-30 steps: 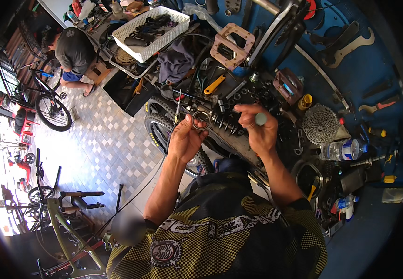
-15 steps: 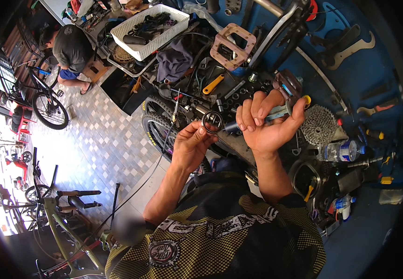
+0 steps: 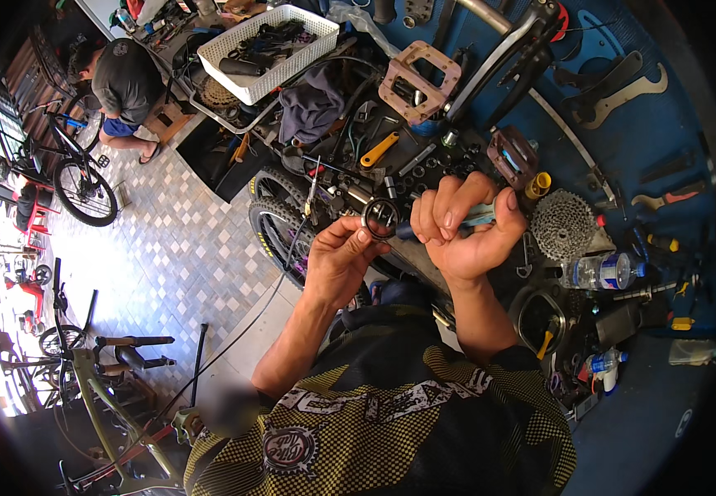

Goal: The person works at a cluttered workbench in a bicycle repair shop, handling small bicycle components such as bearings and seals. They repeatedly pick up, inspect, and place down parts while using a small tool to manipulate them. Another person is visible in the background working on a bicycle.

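My left hand (image 3: 340,260) pinches a thin dark ring (image 3: 380,219), like a bearing or seal ring, between thumb and fingertips, its opening tilted toward me. Close by on the right, my right hand (image 3: 471,236) is turned palm up with its fingers curled over a slim bluish tool (image 3: 482,216). A dark end of it seems to poke out toward the ring; the fingers hide most of it, so its kind is unclear. Beyond the hands lie a reddish-brown pedal (image 3: 513,157), a yellow crank-like piece (image 3: 380,150) and several sockets on the cluttered bench.
A silver cassette (image 3: 564,225) and a plastic bottle (image 3: 602,271) lie right of my hand. A pinkish pedal (image 3: 418,81) on a crank rises beyond. Farther left stand a white basket (image 3: 269,51) of parts and bicycle wheels (image 3: 279,236). A person (image 3: 129,83) crouches at far left.
My right thumb and fingers have shifted slightly inward and left, nearer the ring. The left hand keeps its pinch on the ring. The view has shifted slightly.
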`<state>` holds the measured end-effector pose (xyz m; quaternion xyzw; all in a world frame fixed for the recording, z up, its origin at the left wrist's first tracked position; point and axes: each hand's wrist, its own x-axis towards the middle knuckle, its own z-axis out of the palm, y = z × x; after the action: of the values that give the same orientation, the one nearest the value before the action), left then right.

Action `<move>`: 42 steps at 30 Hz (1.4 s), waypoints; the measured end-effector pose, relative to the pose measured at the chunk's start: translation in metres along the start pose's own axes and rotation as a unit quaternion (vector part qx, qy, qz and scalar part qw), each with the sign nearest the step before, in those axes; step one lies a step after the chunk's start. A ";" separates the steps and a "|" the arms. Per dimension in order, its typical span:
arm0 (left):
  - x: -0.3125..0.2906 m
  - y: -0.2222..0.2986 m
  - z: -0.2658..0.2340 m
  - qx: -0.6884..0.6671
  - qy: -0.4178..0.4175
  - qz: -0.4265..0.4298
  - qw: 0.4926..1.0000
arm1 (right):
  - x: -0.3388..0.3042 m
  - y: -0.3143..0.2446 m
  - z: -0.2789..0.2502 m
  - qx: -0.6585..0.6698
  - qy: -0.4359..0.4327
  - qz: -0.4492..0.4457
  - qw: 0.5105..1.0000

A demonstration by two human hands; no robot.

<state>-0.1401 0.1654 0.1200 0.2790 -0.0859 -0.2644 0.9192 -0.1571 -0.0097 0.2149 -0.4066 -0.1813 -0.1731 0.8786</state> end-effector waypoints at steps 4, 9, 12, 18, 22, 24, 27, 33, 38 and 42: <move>-0.002 0.000 0.000 0.006 -0.001 0.000 1.000 | -0.003 0.000 0.001 -0.001 0.004 0.001 1.000; -0.003 0.000 0.002 0.009 -0.005 -0.004 1.000 | -0.003 -0.003 0.001 -0.020 -0.008 -0.011 1.000; -0.003 0.000 0.003 0.000 -0.013 -0.003 1.000 | -0.001 -0.005 0.002 -0.029 -0.017 -0.018 0.999; -0.004 0.002 0.004 0.001 -0.025 -0.007 1.000 | 0.003 -0.007 0.001 -0.053 -0.022 -0.040 0.998; -0.005 0.003 0.005 0.000 -0.028 -0.015 1.000 | 0.005 -0.008 0.002 -0.073 -0.023 -0.050 0.996; -0.006 0.003 0.004 -0.002 -0.027 -0.022 0.999 | 0.007 -0.008 0.003 -0.075 -0.027 -0.051 0.996; -0.007 0.002 0.005 -0.009 -0.032 -0.034 0.999 | 0.009 -0.008 0.004 -0.072 -0.034 -0.051 0.996; -0.009 -0.001 0.006 -0.010 -0.032 -0.053 0.998 | 0.011 -0.003 0.009 -0.048 -0.051 -0.050 0.996; -0.009 -0.001 0.008 -0.008 -0.036 -0.058 0.998 | 0.010 -0.002 0.012 -0.037 -0.058 -0.041 0.997; -0.009 -0.003 0.007 -0.009 -0.032 -0.062 0.998 | 0.009 -0.003 0.014 -0.039 -0.071 -0.036 0.996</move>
<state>-0.1508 0.1648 0.1239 0.2667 -0.0954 -0.3303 0.9004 -0.1531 -0.0026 0.2294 -0.4447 -0.2508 -0.1826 0.8402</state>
